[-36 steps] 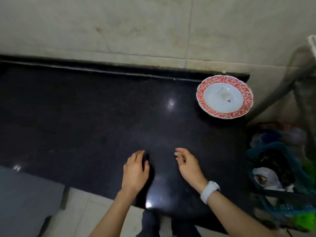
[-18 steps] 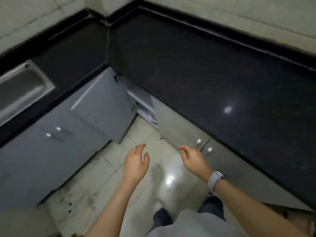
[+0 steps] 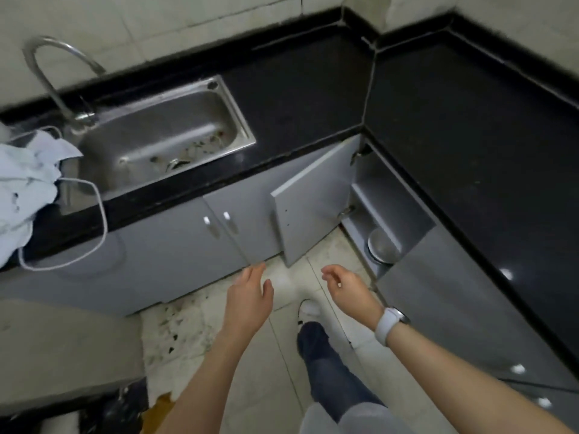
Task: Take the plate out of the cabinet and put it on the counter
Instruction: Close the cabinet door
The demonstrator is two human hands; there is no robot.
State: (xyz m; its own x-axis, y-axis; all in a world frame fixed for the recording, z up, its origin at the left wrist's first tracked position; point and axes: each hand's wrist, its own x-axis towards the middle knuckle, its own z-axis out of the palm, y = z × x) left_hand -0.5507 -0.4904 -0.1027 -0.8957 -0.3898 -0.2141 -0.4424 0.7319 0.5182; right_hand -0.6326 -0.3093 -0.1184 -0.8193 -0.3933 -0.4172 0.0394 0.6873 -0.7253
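1. Left hand loose and spread, fingers slightly curled, grasping nothing, held above the tiled floor.
2. Right hand likewise unclenched and bare of any load, palm turned inward, a white watch on the wrist.
3. Both hands side by side, apart from each other, just short of the corner cabinet.
4. Cabinet door swung wide open, leaning out over the floor.
5. Inside, on the lower shelf: a round metallic plate, partly hidden by the neighbouring closed door, touched by neither hand.
6. Above: black counter running along both walls and meeting at the corner.
7. Further left: steel sink set in the counter, curved tap behind it, some debris near the drain.
8. At far left: a pale cloth with a white cord looping over the counter's edge.
9. Below the hands: a white shoe and a dark trouser leg.
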